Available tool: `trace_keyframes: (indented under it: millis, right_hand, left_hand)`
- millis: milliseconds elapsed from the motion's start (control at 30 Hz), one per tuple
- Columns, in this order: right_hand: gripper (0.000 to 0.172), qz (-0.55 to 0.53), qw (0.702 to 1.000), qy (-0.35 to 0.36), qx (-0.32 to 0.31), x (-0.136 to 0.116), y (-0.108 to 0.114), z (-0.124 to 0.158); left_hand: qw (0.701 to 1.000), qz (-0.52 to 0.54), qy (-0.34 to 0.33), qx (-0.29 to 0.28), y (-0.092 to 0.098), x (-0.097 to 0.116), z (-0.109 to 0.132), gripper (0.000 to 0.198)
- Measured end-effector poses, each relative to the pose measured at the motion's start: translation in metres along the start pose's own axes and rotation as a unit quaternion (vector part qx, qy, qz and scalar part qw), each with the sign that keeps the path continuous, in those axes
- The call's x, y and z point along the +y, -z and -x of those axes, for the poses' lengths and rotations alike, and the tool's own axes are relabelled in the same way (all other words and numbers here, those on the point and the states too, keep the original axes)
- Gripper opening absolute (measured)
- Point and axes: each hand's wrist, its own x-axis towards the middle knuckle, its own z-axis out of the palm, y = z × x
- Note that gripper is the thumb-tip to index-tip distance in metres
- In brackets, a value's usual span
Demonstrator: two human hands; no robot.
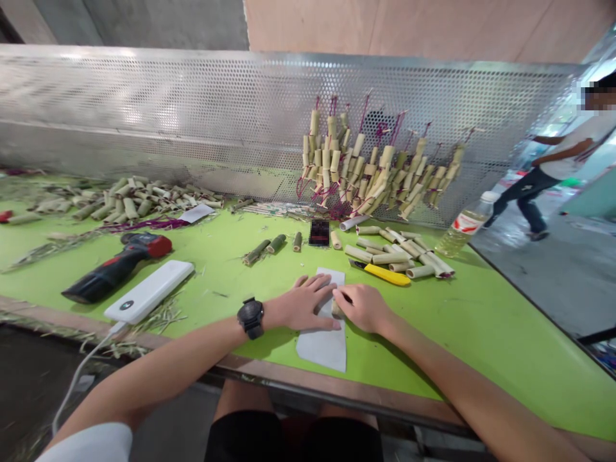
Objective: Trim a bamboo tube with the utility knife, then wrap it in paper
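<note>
A white sheet of paper (323,353) lies on the green table in front of me. My left hand (308,301), with a black watch at its wrist, rests flat on that sheet, fingers apart. Just to its right, my right hand (363,308) is closed on a short bamboo piece (336,309) held against the paper; the fingers partly hide it. A yellow utility knife (382,273) lies beyond my right hand, beside a group of cut bamboo pieces (399,256). Single bamboo pieces, one of them (335,240), stand or lie near a small black box (319,232).
On the left are a cordless drill (129,263), a white power bank (151,292) with a cable, and a bamboo heap (129,199). Strung bamboo figures (375,167) hang on the perforated metal panel (192,115). A bottle (466,224) stands right; a person (553,160) walks beyond.
</note>
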Motion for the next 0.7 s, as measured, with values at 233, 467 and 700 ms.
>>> trace_keyframes:
  millis: [233, 467, 700]
  right_hand:
    - [0.046, -0.007, 1.000, -0.004, -0.004, -0.0009, 0.0012, -0.0002]
    - [0.045, 0.000, 1.000, -0.007, -0.007, -0.0015, 0.0023, 0.0006]
    - [0.046, -0.005, 1.000, -0.003, -0.009, 0.0002, 0.0013, 0.0007]
  left_hand:
    - [1.000, -0.003, -0.004, 0.000, 0.0011, -0.0003, 0.0008, 0.100]
    - [1.000, 0.000, 0.000, -0.015, 0.0040, 0.0006, 0.0006, 0.104]
    - [1.000, -0.006, 0.008, -0.028, 0.0061, 0.0023, 0.0016, 0.104]
